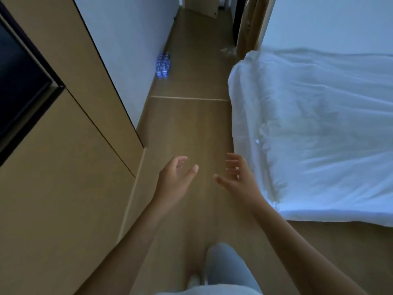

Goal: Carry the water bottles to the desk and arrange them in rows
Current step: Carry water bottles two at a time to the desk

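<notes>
Narrow wood-floor aisle [187, 128] runs up mid-frame, cabinets left, white bed [319, 128] right. Left hand [174, 179] and right hand [238, 179], lower centre, both held out empty with fingers loosely spread. Water bottles [163, 64] stand on the floor against the wall, upper centre-left, well apart from the hands. One shrink-wrapped cluster; individual count not readable. Suggest walking close, crouching, gripping the pack from both sides. No tabletop in view.
</notes>
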`<state>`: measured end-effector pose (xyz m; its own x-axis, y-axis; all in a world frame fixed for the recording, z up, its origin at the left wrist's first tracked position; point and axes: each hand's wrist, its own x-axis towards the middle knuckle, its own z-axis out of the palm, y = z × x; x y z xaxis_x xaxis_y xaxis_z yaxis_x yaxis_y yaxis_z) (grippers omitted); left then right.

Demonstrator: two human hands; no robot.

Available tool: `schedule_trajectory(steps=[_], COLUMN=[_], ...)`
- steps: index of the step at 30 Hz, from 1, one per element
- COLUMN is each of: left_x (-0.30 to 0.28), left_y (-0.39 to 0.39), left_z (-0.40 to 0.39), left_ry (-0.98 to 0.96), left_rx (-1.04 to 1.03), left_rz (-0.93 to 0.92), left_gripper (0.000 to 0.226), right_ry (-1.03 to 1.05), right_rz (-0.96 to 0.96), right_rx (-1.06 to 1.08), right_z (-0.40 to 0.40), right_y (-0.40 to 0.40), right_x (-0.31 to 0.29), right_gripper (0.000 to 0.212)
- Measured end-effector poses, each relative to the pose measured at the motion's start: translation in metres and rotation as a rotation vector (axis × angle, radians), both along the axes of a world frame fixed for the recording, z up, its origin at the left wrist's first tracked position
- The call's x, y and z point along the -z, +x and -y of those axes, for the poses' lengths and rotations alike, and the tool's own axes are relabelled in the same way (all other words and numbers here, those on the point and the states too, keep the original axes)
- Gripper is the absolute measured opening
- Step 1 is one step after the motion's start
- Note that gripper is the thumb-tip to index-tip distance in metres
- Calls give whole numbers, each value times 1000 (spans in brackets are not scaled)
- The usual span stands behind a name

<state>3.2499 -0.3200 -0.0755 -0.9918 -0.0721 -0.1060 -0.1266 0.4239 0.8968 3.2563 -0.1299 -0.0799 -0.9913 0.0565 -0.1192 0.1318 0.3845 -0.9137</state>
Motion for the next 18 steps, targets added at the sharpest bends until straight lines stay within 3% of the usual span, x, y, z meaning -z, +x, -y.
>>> schedule_trajectory(steps=[18], left_x=[31], left_y=[-576], left_z=[-31], left_ry=[26], left_rx=[-132], left_rz=[103], left_gripper=[37], right_ry=[72], right_rz=[43], right_rx=[-140], right_z=[-34], right_y=[-610], right_x=[6], right_gripper=[73])
